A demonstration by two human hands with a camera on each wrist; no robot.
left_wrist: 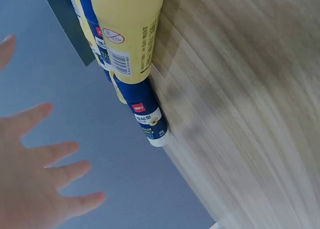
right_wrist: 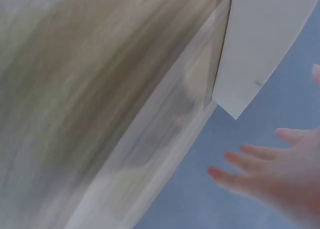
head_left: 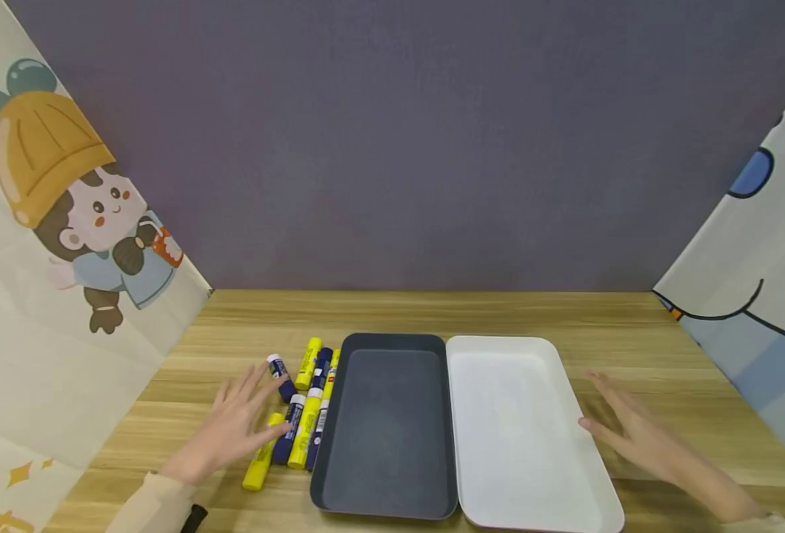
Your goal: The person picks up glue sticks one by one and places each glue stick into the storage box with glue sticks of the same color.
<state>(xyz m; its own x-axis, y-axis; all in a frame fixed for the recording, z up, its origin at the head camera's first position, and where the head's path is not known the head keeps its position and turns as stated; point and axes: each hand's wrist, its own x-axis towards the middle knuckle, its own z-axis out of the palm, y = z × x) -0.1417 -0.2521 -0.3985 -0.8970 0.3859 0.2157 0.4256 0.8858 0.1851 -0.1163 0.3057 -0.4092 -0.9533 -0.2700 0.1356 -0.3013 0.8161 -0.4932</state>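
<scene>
My left hand point(head_left: 229, 426) hovers over the left edge of a group of several glue sticks, fingers spread and holding nothing. The glue sticks are blue with white caps, like the blue glue stick point(head_left: 281, 377) beyond my fingertips, or yellow, like the yellow glue stick point(head_left: 259, 463) below my thumb. In the left wrist view, a blue glue stick point(left_wrist: 145, 114) with a "deli" label lies past a larger-looking yellow one point(left_wrist: 127, 39). My right hand point(head_left: 649, 440), fingers extended and bare, is beside the right rim of the white tray point(head_left: 552, 355).
A dark grey tray point(head_left: 392, 342) stands between the glue sticks and the white tray, side by side with it. All lie on a wooden table point(head_left: 499, 311). A dark purple-grey panel point(head_left: 392, 148) rises behind, and printed cloths point(head_left: 19, 355) flank both sides.
</scene>
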